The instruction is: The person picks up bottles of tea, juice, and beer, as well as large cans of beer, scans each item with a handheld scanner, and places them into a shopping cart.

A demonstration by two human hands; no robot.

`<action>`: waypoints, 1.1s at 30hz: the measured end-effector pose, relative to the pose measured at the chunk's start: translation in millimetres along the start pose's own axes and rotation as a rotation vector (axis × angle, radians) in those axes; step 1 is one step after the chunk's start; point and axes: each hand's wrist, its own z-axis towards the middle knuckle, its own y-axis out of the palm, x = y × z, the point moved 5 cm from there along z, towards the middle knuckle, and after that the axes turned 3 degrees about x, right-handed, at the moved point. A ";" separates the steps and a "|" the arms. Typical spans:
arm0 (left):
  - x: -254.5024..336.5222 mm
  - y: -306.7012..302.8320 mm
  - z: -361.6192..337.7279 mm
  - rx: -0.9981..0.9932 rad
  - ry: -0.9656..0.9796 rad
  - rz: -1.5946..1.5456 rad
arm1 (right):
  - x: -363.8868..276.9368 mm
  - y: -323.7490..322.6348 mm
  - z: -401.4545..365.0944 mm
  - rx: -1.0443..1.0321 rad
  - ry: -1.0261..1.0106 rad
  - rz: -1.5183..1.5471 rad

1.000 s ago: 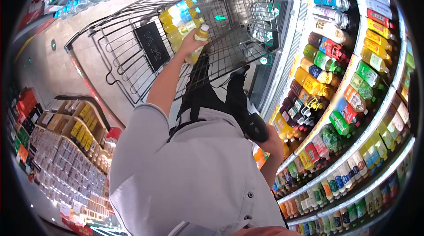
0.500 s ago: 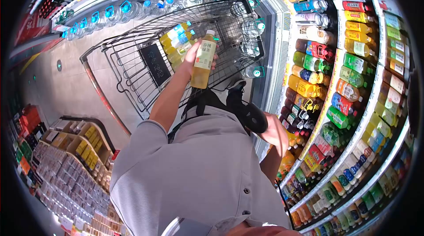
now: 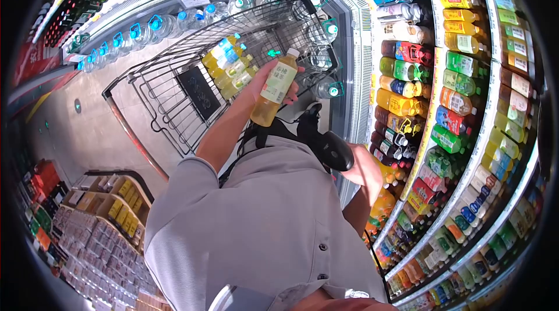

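Note:
My left hand (image 3: 263, 85) is wrapped round a bottle of green tea (image 3: 275, 87) with a white cap and a pale label. The bottle leans, cap up and to the right, in front of the shopping cart (image 3: 169, 112). Inside the cart lie several bottles of yellow drink (image 3: 232, 76), just left of that hand. At my right side, my right hand (image 3: 362, 166) is low beside a dark rounded object (image 3: 333, 151), which overlaps it. Its fingers are hidden, so I cannot make out whether it grips this object.
Packed shelves of bottled drinks (image 3: 457, 98) curve along my right. Large water bottles (image 3: 140, 31) line the low ledge behind the cart. A stacked display of boxed goods (image 3: 96, 235) stands at lower left. The cart's handle (image 3: 134, 133) points toward my left side.
The tea bottle has tilted further to the right in my left hand and shifted slightly right. The shelves and cart have shifted a little left in view. My right hand stays low.

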 end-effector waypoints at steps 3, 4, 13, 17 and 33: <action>3.0 11.8 -1.1 -0.027 0.012 -0.009 | 7.7 3.0 1.2 -0.005 -0.036 0.071; 5.9 17.7 -1.1 -0.031 0.010 -0.004 | 6.0 1.1 2.9 0.083 -0.123 0.059; 27.2 55.8 13.8 0.052 0.308 -0.054 | 11.7 20.4 37.9 0.537 -0.150 0.360; 36.1 101.9 10.8 0.066 0.474 0.077 | 13.8 28.3 43.1 0.609 -0.067 0.647; 14.8 192.0 15.3 0.159 0.267 0.238 | 58.7 28.9 33.2 0.602 -0.206 1.371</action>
